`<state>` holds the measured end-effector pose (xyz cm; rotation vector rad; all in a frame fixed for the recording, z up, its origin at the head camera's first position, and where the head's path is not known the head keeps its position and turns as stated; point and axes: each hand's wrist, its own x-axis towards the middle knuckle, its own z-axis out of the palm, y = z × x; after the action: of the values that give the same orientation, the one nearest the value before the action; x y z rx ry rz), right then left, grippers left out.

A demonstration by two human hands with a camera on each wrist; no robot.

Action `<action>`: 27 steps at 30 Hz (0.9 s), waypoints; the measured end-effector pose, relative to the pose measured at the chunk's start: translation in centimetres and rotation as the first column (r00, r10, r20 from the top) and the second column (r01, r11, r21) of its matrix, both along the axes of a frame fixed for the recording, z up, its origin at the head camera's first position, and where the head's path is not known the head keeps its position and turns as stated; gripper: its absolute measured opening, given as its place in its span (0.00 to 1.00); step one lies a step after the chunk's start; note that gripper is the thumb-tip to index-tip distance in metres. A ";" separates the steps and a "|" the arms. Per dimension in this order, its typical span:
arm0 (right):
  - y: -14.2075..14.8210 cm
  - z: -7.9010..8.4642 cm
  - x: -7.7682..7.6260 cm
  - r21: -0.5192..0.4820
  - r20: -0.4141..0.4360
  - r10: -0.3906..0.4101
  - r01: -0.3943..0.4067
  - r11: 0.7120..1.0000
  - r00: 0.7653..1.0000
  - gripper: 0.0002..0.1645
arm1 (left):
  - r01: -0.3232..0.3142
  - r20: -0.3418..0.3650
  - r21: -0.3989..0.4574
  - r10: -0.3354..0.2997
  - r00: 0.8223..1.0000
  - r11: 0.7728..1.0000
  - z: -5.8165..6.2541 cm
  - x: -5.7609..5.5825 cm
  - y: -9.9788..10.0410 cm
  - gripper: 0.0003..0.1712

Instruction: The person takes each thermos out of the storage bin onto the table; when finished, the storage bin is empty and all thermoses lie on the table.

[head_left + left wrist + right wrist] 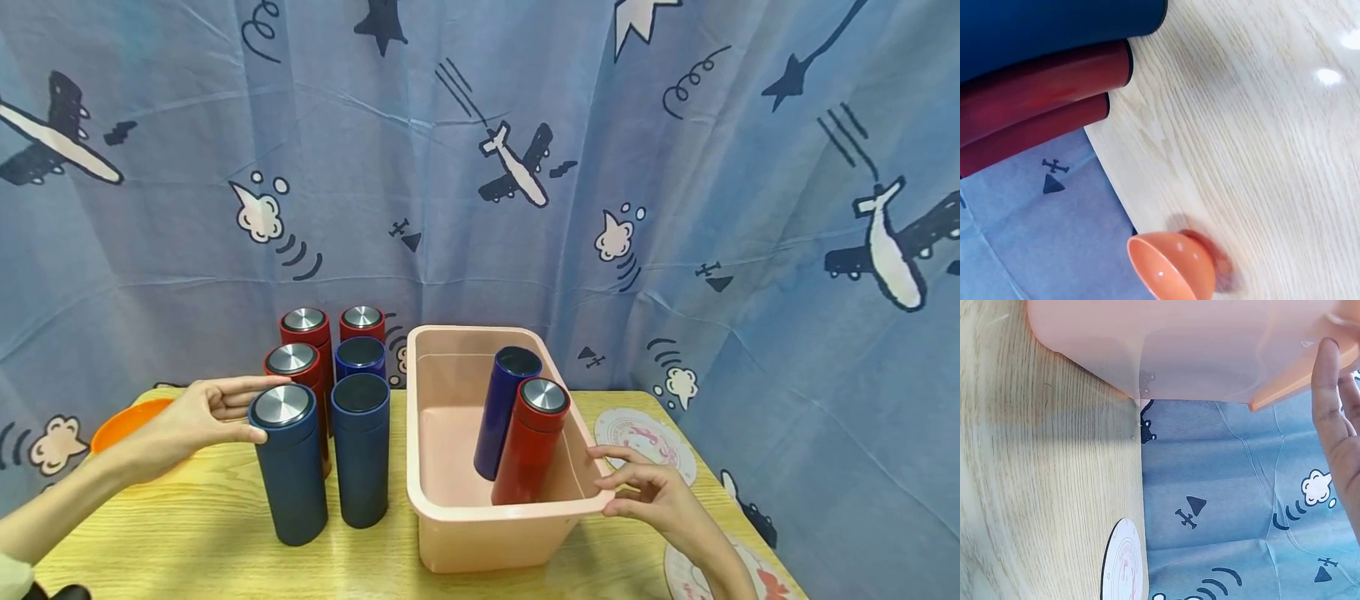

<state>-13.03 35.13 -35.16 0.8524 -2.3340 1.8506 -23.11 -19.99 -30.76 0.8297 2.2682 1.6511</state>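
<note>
In the head view my left hand [206,412] grips the top of a dark blue thermos [292,483], thumb at its near side and fingers behind the silver lid. Beside it stands another dark blue thermos [361,458] with a dark lid. Red thermoses [294,360] and a brighter blue thermos [361,356] are upright behind these two. At the right, my right hand [648,492] holds the rim of a pink plastic bin [487,537] near its front right corner. Inside the bin a red thermos [528,454] and a blue thermos [498,417] lean to the right.
An orange bowl [1175,265] sits at the table's left back edge, partly behind my left forearm in the head view. Round white mats with pink prints, one at the back right [647,442], lie beside the bin. A patterned blue curtain [450,208] hangs behind the table.
</note>
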 end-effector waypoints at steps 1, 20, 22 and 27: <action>0.0 0.0 0.0 -0.002 -0.005 0.003 -0.003 1.000 1.000 0.13 | 0.005 0.012 0.008 -0.005 1.000 1.000 0.0 -0.1 0.0 0.32; -0.1 0.1 -0.1 -0.010 -0.026 0.019 -0.019 1.000 0.999 0.13 | -0.004 0.041 0.069 0.001 0.999 0.998 -0.5 -0.2 -2.4 0.29; -0.1 0.1 -0.1 -0.012 -0.031 0.021 -0.022 1.000 0.999 0.13 | -0.004 0.045 0.091 0.000 0.999 0.996 -0.3 0.0 -2.9 0.27; -0.1 0.0 -0.1 -0.015 -0.029 0.016 -0.016 1.000 0.999 0.13 | -0.074 0.018 0.064 0.073 0.997 0.995 0.4 1.2 -3.5 0.27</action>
<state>-13.15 35.05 -35.20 0.8929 -2.3000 1.8466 -21.86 -23.52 -30.32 0.7538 2.2711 1.7653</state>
